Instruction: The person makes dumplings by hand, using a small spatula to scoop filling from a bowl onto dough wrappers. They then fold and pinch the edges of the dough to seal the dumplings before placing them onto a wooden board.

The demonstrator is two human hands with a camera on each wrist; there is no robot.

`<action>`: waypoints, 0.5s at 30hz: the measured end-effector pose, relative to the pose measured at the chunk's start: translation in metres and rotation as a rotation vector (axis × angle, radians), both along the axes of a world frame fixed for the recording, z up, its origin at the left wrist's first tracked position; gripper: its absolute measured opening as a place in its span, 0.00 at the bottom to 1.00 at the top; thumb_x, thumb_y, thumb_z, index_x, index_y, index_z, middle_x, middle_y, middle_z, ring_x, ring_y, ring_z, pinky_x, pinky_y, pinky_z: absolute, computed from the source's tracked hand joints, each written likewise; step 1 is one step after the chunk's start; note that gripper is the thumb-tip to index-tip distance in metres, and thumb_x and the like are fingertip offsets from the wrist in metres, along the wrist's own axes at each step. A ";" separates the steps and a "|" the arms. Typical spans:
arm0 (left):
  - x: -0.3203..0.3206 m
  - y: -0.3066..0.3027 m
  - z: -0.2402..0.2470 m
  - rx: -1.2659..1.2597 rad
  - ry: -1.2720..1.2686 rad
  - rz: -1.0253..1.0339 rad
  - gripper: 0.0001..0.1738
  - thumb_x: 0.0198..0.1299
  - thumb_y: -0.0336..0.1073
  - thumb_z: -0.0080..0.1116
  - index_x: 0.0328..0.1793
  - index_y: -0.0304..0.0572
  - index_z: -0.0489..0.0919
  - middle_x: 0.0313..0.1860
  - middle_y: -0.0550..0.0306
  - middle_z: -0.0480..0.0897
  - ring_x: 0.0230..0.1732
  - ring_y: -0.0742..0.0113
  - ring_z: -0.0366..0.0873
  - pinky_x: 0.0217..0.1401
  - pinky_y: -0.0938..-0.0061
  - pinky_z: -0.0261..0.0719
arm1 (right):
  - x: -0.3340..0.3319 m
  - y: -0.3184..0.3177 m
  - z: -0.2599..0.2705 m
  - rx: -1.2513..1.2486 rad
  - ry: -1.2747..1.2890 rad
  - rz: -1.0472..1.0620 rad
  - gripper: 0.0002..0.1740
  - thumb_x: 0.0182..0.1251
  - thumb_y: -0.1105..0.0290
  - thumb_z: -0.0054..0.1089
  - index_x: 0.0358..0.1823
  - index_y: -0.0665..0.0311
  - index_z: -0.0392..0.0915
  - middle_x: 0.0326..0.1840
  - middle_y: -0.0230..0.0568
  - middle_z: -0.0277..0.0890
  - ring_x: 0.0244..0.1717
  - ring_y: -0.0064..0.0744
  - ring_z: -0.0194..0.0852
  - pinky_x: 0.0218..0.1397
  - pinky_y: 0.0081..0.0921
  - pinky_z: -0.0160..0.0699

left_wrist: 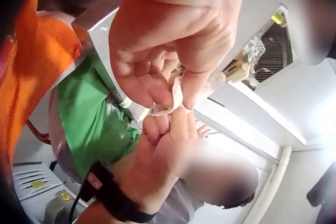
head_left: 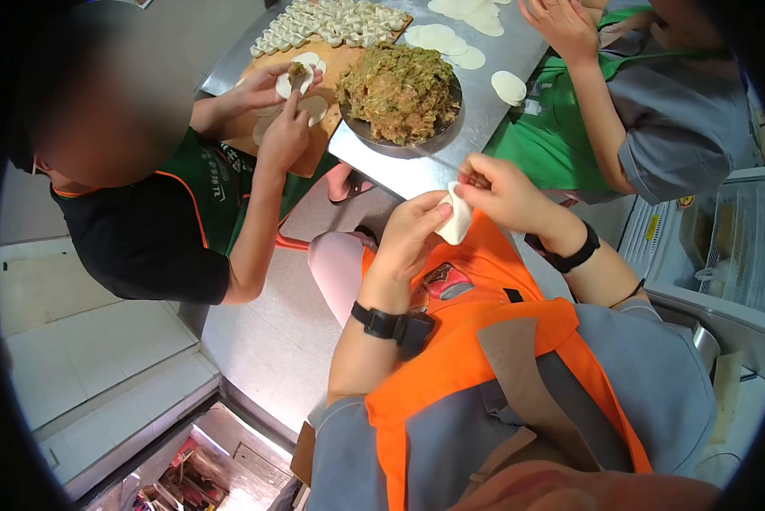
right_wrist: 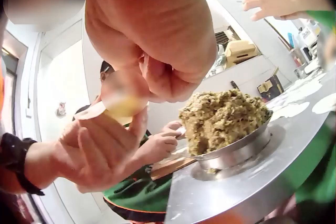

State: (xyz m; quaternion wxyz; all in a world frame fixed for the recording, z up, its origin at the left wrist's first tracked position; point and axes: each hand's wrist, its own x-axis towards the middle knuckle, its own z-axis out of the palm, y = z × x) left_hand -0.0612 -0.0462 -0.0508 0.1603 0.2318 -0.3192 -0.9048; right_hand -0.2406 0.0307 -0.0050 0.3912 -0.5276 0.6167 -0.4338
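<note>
A folded white dumpling [head_left: 457, 220] is between my two hands, just in front of the orange apron. My left hand [head_left: 412, 234] holds it from one side, thumb laid against the dough. From the other side, my right hand [head_left: 506, 196] pinches its upper edge with thumb and curled forefinger. In the left wrist view the dough edge of the dumpling [left_wrist: 177, 98] shows between the fingertips of both hands. Dough lies over the fingers of my left hand [right_wrist: 100, 148] in the right wrist view, where a blurred patch covers part of it.
A metal bowl heaped with filling [head_left: 399, 89] stands on the steel table [head_left: 370, 162]. Beside it, a wooden board [head_left: 323, 64] bears rows of finished dumplings [head_left: 327, 24]. Round wrappers [head_left: 509, 87] lie rightward. One person fills a wrapper [head_left: 295, 83] at left; another person's hand [head_left: 566, 30] is at right.
</note>
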 end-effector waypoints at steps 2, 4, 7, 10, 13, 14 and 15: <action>-0.011 -0.003 -0.011 0.036 0.008 -0.078 0.23 0.63 0.38 0.65 0.59 0.29 0.77 0.46 0.58 0.84 0.43 0.70 0.81 0.48 0.73 0.79 | -0.015 -0.009 -0.005 0.020 0.076 -0.010 0.06 0.67 0.72 0.58 0.35 0.68 0.72 0.26 0.33 0.70 0.31 0.19 0.70 0.32 0.22 0.68; -0.018 -0.006 -0.012 -0.053 -0.127 -0.101 0.20 0.63 0.39 0.65 0.56 0.33 0.78 0.43 0.60 0.85 0.41 0.71 0.81 0.43 0.73 0.78 | -0.045 -0.022 -0.021 -0.029 0.447 0.008 0.09 0.68 0.68 0.57 0.38 0.68 0.77 0.30 0.46 0.76 0.33 0.40 0.77 0.34 0.35 0.73; -0.027 -0.002 0.005 -0.819 -0.521 -0.139 0.17 0.58 0.35 0.65 0.52 0.39 0.79 0.39 0.58 0.84 0.40 0.64 0.82 0.43 0.72 0.78 | -0.080 -0.041 -0.037 0.121 1.063 -0.190 0.10 0.68 0.67 0.56 0.42 0.64 0.81 0.35 0.53 0.78 0.36 0.55 0.78 0.38 0.44 0.76; -0.025 -0.003 0.005 -1.694 -0.464 -0.025 0.14 0.55 0.30 0.61 0.49 0.42 0.79 0.36 0.56 0.83 0.38 0.60 0.82 0.39 0.69 0.77 | -0.094 -0.062 -0.033 0.055 1.118 -0.198 0.10 0.67 0.67 0.55 0.45 0.57 0.83 0.36 0.50 0.80 0.38 0.56 0.79 0.39 0.48 0.77; -0.024 -0.007 0.011 -1.973 -0.175 0.196 0.15 0.50 0.28 0.58 0.47 0.42 0.79 0.35 0.53 0.82 0.38 0.56 0.81 0.41 0.66 0.78 | -0.089 -0.073 -0.033 0.067 1.073 -0.074 0.15 0.65 0.71 0.51 0.47 0.53 0.86 0.35 0.50 0.82 0.38 0.52 0.81 0.39 0.45 0.78; -0.024 -0.010 0.016 -1.979 -0.119 0.269 0.16 0.49 0.29 0.58 0.47 0.41 0.78 0.35 0.53 0.82 0.38 0.56 0.81 0.41 0.65 0.79 | -0.087 -0.072 -0.032 0.079 1.040 -0.055 0.15 0.65 0.70 0.52 0.47 0.54 0.86 0.36 0.50 0.82 0.39 0.52 0.81 0.40 0.45 0.78; -0.023 -0.013 0.019 -1.984 -0.063 0.345 0.16 0.49 0.30 0.59 0.47 0.41 0.78 0.35 0.52 0.81 0.38 0.56 0.81 0.42 0.65 0.79 | -0.084 -0.071 -0.030 0.090 1.008 -0.034 0.14 0.65 0.70 0.52 0.47 0.54 0.86 0.36 0.50 0.82 0.39 0.51 0.81 0.40 0.44 0.79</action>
